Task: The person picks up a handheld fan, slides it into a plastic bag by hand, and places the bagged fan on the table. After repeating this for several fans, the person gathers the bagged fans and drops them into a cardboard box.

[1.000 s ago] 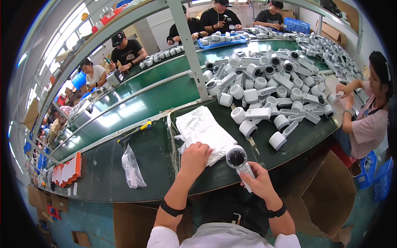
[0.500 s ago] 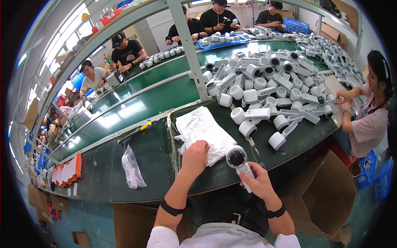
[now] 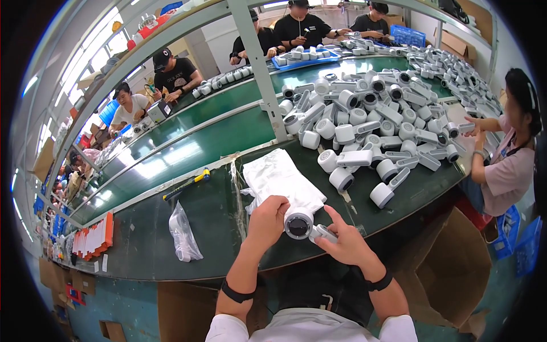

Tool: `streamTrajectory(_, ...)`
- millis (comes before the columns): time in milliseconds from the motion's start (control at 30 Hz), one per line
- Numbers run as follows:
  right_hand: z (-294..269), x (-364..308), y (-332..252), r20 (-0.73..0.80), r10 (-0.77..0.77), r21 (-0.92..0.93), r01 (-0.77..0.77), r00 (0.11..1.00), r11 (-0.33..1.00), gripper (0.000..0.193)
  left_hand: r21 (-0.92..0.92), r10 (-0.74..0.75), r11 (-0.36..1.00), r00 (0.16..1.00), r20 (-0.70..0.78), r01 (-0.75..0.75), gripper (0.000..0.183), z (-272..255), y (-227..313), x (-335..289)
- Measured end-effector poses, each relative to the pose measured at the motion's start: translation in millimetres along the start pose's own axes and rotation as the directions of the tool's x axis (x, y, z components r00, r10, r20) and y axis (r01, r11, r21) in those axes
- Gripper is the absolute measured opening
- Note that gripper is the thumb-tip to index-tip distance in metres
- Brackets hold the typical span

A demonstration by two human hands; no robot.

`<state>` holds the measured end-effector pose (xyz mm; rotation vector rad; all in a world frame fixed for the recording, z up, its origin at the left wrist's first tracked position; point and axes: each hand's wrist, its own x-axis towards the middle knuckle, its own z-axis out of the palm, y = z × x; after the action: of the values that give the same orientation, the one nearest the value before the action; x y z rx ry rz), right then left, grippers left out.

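A white and grey handheld fan (image 3: 299, 223), with a round head and dark centre, is tilted over the near edge of the bench. My right hand (image 3: 343, 242) grips its short handle, index finger stretched along it. Against the left side of the fan's head, my left hand (image 3: 266, 223) has its fingers bent and pinched together. What those fingers hold, if anything, is hidden. Just beyond both hands lies a stack of thin white plastic bags (image 3: 279, 176), its near part covered by the fan and my fingers.
A large pile of similar fans (image 3: 364, 125) covers the bench to the right. Leftward lie a bagged fan (image 3: 182, 236), a yellow-and-black tool (image 3: 188, 183) and orange-white boxes (image 3: 94, 237). A metal post (image 3: 257, 68) rises ahead. Co-workers sit along the green conveyor (image 3: 199, 137); one stands right.
My right hand has brought the fan left and slightly up, its head now beside my left hand. My left hand has barely moved. The co-worker at right has shifted their hands.
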<state>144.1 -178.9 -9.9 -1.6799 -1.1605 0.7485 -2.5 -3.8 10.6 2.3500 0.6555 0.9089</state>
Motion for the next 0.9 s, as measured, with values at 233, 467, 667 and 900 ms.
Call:
streamTrajectory(233,-12.0,11.9,8.2,0.192,-0.015,-0.072,0.03,0.981,0.997,0.077,-0.111,-0.051,0.992,0.994,0.101,0.062,0.01,-10.3,0.3,-4.6)
streamTrajectory(467,-11.8,12.3,-6.7,0.278,0.01,0.085,-0.035,0.96,0.996,0.085,-0.353,-0.214,0.89,0.948,0.237,0.289,0.013,-14.5,2.4,-7.0)
streamTrajectory(667,-22.6,14.7,-9.5,0.324,0.091,0.036,-0.108,0.942,0.993,0.085,-0.261,-0.202,0.928,0.946,0.252,0.267,0.012,-23.5,6.1,-8.2)
streamTrajectory(900,-12.0,14.0,1.2,0.226,0.058,0.068,-0.075,0.973,0.995,0.057,-0.265,-0.149,0.944,0.969,0.198,0.199,0.009,-19.3,7.8,-13.7)
